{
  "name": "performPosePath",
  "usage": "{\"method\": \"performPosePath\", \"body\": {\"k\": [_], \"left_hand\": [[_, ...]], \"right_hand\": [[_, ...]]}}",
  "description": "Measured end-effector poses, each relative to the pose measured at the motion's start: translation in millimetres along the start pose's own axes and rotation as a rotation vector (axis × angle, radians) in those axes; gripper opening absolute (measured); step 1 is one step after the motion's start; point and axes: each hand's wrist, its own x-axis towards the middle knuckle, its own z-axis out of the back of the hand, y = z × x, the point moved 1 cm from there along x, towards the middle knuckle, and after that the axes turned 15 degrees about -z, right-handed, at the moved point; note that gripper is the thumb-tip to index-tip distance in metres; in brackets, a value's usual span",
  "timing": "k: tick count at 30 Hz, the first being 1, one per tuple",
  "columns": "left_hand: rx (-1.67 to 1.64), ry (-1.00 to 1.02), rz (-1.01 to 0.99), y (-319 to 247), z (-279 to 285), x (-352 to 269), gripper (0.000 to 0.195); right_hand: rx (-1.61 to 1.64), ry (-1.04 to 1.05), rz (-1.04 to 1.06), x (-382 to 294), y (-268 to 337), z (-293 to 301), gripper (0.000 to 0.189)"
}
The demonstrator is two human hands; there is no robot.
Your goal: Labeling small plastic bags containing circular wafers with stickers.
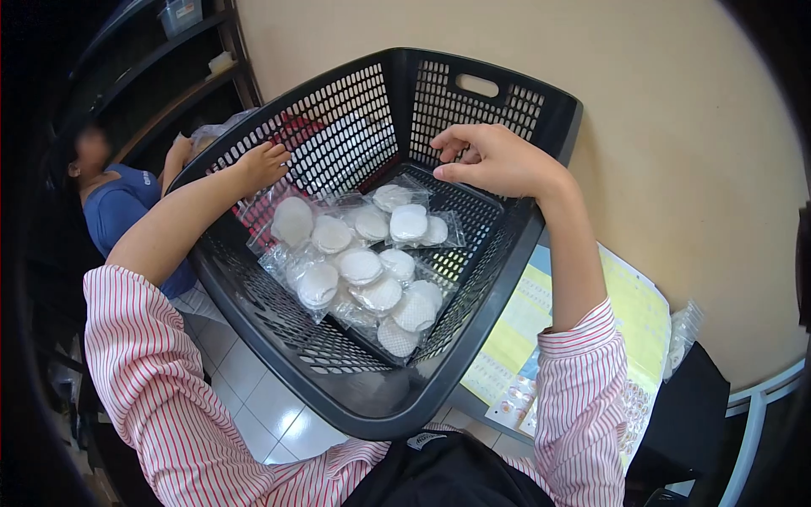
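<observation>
A large black plastic basket (396, 421) with perforated walls stands tilted before me. In its lower part lie several clear plastic bags (453, 236) holding round white pads (361, 266), some with a mesh texture. Over the basket's left side, my left hand (263, 168) hovers with bent fingers just above a bag with a larger pad (292, 220); its thumb is hidden. My right hand (491, 161) is over the right side, its thumb apart from the curled fingers and nothing between them.
To the left, a person in a blue top (123, 203) has a hand near a plastic bag (218, 130). Dark shelving (165, 44) rises behind. Printed yellow sheets (633, 298) lie on a table at right, beside a clear bag (684, 326). A beige wall (684, 158) closes off the far side.
</observation>
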Motion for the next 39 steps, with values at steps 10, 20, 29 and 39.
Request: {"method": "performPosePath", "body": {"k": [10,20,29,39], "left_hand": [[-0.980,-0.653,0.032,38,75,-6,0.016],[-0.935,-1.067,0.083,66,292,-17,0.028],[-0.968,-1.063,0.172,54,448,17,0.056],[-1.505,-1.354,-0.070,-52,522,95,0.037]], "right_hand": [[0.075,-0.038,-0.033,0,-1,6,0.038],[0.169,-0.849,0.301,-32,18,31,0.049],[0.732,-0.875,0.112,-133,-34,82,0.030],[0.998,-0.793,0.051,-257,-97,92,0.018]]}}
